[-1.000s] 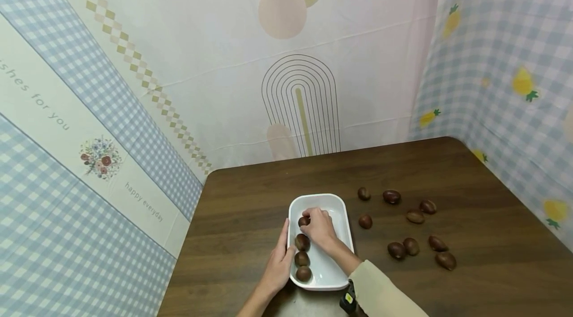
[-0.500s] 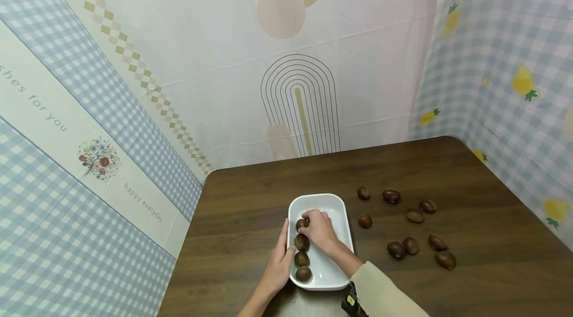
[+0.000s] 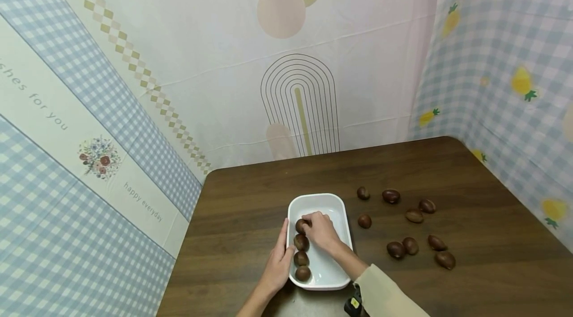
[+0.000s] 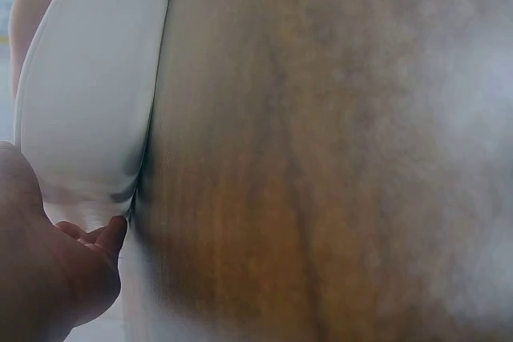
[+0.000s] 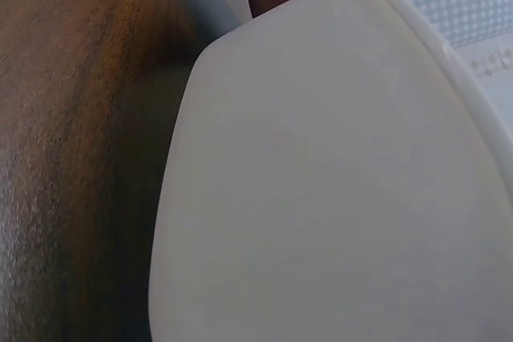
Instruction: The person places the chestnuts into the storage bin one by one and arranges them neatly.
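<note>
A white rectangular dish (image 3: pixel 329 277) stands on the table in the head view. Along its left inner side, several brown chestnuts (image 3: pixel 302 259) form a row. My right hand (image 3: pixel 323 231) reaches into the dish and pinches the farthest chestnut (image 3: pixel 301 226) of that row between thumb and fingers. My left hand (image 3: pixel 277 264) holds the dish's left side, fingers along the outer wall and thumb over the rim. In the left wrist view, the left hand (image 4: pixel 68 270) is beside the dish wall (image 4: pixel 92 78). The dish wall (image 5: pixel 321 174) hides the right fingers in the right wrist view.
Several loose chestnuts (image 3: pixel 414 216) lie scattered on the brown wooden table (image 3: pixel 241 207) right of the dish. One chestnut (image 3: pixel 364 221) is close to its right rim. Patterned cloths (image 3: pixel 371 83) hang behind and at both sides of the table.
My right hand has drawn the farthest chestnut slightly nearer, against the row, and its fingers have shifted a little to the right. The left hand and the dish have stayed in place.
</note>
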The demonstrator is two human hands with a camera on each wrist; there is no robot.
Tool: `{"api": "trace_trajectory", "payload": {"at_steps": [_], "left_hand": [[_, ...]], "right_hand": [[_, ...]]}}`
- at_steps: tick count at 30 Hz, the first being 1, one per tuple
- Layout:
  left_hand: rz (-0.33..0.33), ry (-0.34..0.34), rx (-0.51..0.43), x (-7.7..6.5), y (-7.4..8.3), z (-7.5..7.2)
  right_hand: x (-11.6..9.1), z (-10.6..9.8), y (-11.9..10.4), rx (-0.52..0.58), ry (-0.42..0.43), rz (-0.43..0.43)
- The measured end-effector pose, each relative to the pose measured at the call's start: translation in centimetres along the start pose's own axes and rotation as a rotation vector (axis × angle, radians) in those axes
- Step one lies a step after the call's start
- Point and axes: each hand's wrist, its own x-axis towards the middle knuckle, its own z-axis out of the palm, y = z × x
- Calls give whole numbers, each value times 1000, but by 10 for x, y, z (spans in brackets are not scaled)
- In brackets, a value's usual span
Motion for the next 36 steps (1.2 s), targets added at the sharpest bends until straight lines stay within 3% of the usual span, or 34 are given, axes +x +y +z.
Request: {"api": "trace_trajectory", "payload": {"at_steps": [8, 14, 19, 23, 29, 36], "left_hand": [[-14, 7, -16, -1, 1, 0], [-32, 22, -38, -1, 4, 0], [-31, 22, -34, -2, 5, 0], [-27, 19, -46, -1, 4, 0], [-34, 3, -63, 0, 5, -1], [-31, 6, -54, -2, 4, 0]], "right_hand": [[-5, -11, -5, 34, -23, 22], [-8, -21, -3, 131, -7, 15], [-7, -42, -5, 234, 13, -9], [-3, -63, 0, 255, 50, -34], [2, -97, 25, 279, 97, -61], [11, -132, 79, 212, 172, -93]]}}
